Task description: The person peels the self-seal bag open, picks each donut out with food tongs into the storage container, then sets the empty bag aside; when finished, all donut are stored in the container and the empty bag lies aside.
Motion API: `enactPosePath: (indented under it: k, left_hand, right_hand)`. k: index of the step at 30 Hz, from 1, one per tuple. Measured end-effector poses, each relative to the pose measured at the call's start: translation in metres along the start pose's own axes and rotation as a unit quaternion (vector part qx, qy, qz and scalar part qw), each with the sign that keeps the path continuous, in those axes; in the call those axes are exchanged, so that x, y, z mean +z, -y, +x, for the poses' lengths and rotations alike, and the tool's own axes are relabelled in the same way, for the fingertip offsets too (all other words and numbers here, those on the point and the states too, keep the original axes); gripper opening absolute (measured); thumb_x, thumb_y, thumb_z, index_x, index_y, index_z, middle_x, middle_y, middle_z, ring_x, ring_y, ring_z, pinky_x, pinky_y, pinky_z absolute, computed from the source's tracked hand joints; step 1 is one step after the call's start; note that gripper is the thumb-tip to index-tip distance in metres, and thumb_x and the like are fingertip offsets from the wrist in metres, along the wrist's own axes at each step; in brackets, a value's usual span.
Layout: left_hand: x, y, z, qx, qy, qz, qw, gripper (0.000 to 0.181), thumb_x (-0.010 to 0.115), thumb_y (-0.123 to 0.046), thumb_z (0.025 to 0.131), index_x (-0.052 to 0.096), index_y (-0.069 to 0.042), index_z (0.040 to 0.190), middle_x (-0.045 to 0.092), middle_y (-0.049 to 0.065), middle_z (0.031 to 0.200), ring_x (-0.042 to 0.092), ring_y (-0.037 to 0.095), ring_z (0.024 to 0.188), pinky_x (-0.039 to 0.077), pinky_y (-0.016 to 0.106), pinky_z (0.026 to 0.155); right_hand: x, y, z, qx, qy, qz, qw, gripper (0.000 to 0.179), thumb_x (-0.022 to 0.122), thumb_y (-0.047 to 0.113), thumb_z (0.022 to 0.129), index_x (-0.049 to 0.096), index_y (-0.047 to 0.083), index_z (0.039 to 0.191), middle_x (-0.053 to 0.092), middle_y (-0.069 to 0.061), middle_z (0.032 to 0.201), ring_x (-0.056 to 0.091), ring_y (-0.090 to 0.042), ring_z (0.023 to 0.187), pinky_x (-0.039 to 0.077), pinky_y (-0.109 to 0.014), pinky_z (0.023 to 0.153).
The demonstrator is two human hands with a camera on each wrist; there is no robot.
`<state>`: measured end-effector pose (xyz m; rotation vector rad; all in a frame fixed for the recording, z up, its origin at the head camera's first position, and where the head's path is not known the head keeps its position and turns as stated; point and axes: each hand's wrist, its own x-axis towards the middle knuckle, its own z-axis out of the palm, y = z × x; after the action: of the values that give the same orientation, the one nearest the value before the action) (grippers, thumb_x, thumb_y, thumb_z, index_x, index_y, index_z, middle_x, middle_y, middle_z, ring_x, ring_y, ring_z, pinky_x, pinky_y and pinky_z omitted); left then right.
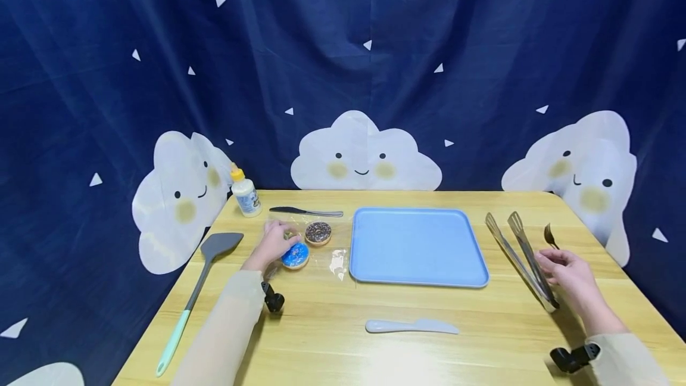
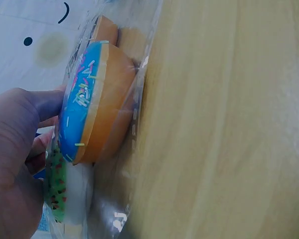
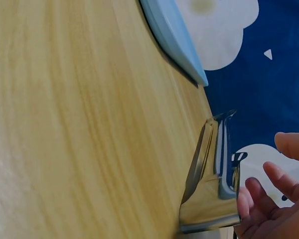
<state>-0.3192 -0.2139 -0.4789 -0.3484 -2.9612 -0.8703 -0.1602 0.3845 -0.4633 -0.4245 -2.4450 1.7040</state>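
My left hand (image 1: 275, 244) bends over toy donuts in clear plastic wrapping (image 1: 324, 264) at the left of the table. Its thumb lies against the blue-iced donut (image 2: 82, 107); other fingers reach beside the green-iced donut (image 2: 57, 184). Whether they pinch anything is hidden. A chocolate donut (image 1: 318, 233) sits just right of the fingertips. At the right, my right hand (image 1: 568, 276) hovers beside the metal tongs (image 1: 527, 250), its fingers loosely bent and thumb apart. A dark fork (image 1: 549, 236) lies beyond this hand, which covers its handle.
A blue tray (image 1: 418, 246) lies mid-table. In front of it is a pale plastic knife (image 1: 409, 326). A metal knife (image 1: 305, 212) and a yellow-capped bottle (image 1: 247, 195) are at the back left. A long spatula (image 1: 195, 285) lies along the left edge.
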Motion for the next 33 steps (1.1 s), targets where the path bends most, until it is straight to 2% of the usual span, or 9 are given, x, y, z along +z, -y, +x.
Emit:
enactPosePath:
  k: [4,8,11,13,16,19,21,25,33]
  left_hand:
    - [0.0,-0.003,0.001,0.007,-0.008,-0.007,0.9999,0.024,0.069,-0.021,0.085,0.07,-0.003,0.1,0.054,0.017,0.115,0.03,0.035,0.117,0.025,0.052,0.1]
    - [0.002,-0.005,0.003,0.013,-0.009,-0.007,0.9998,0.018,0.069,-0.019,0.085,0.07,-0.004,0.093,0.055,0.014,0.107,0.033,0.033,0.112,0.028,0.05,0.097]
    - [0.003,-0.005,0.004,0.015,-0.011,-0.004,0.9998,0.012,0.068,-0.017,0.085,0.069,-0.004,0.086,0.055,0.013,0.103,0.034,0.033,0.111,0.028,0.05,0.099]
    - [0.004,-0.004,0.004,0.016,-0.012,-0.004,0.9998,0.011,0.066,-0.014,0.086,0.067,-0.004,0.083,0.055,0.013,0.101,0.035,0.033,0.111,0.027,0.05,0.1]
    - [0.004,-0.003,0.003,0.013,-0.018,-0.008,0.9997,0.01,0.065,-0.013,0.087,0.065,-0.004,0.082,0.055,0.013,0.1,0.036,0.033,0.111,0.026,0.05,0.101]
    - [0.005,-0.004,0.002,0.019,-0.023,-0.007,0.9995,0.019,0.066,-0.02,0.087,0.066,-0.001,0.091,0.057,0.015,0.105,0.036,0.033,0.114,0.026,0.05,0.102]
    - [0.006,-0.004,0.002,0.029,-0.02,0.005,0.9994,0.032,0.066,-0.027,0.087,0.065,0.002,0.101,0.057,0.018,0.111,0.034,0.035,0.116,0.024,0.051,0.102]
    - [0.008,-0.007,0.002,0.042,-0.009,0.009,0.999,0.044,0.066,-0.034,0.086,0.064,0.002,0.11,0.053,0.019,0.12,0.029,0.038,0.121,0.022,0.054,0.103]
    - [0.011,-0.01,0.004,0.03,-0.022,-0.03,0.9989,0.024,0.07,-0.023,0.084,0.07,0.0,0.09,0.053,0.018,0.121,0.029,0.036,0.121,0.023,0.052,0.104]
  right_hand:
    - [0.0,-0.002,0.001,0.006,0.001,-0.03,0.9995,0.052,0.059,0.034,0.091,0.046,-0.009,0.118,0.05,0.027,0.08,0.053,0.004,0.071,0.05,-0.024,0.06]
    - [-0.002,-0.006,0.0,0.011,-0.005,-0.04,0.9991,0.059,0.058,0.033,0.091,0.041,-0.014,0.122,0.052,0.022,0.083,0.052,0.007,0.071,0.051,-0.023,0.06]
    - [-0.002,-0.008,-0.001,0.012,0.0,-0.067,0.9977,0.062,0.057,0.034,0.092,0.038,-0.015,0.125,0.06,0.0,0.095,0.049,0.008,0.071,0.05,-0.023,0.06]
    - [-0.001,-0.008,-0.002,0.015,0.008,-0.096,0.9952,0.066,0.055,0.036,0.092,0.034,-0.015,0.128,0.057,-0.021,0.106,0.049,0.005,0.073,0.049,-0.023,0.06]
    - [0.002,-0.006,0.0,0.019,0.026,-0.122,0.992,0.075,0.055,0.04,0.091,0.027,-0.015,0.133,0.042,-0.038,0.122,0.055,-0.016,0.088,0.048,-0.032,0.07]
    - [0.006,-0.004,0.002,0.021,0.048,-0.121,0.9913,0.083,0.058,0.042,0.089,0.021,-0.016,0.136,0.033,-0.041,0.128,0.045,-0.042,0.106,0.044,-0.047,0.082]
    - [0.008,-0.004,0.003,0.023,0.061,-0.115,0.9912,0.086,0.06,0.041,0.089,0.017,-0.015,0.137,0.028,-0.041,0.129,0.036,-0.05,0.113,0.04,-0.054,0.085]
    - [0.01,-0.004,0.004,0.023,0.069,-0.118,0.9903,0.084,0.061,0.038,0.089,0.016,-0.014,0.137,0.026,-0.041,0.129,0.035,-0.05,0.113,0.04,-0.051,0.084]
    - [0.011,-0.005,0.004,0.031,0.071,-0.12,0.9897,0.086,0.059,0.04,0.089,0.014,-0.015,0.138,0.023,-0.043,0.132,0.032,-0.054,0.116,0.038,-0.057,0.088]
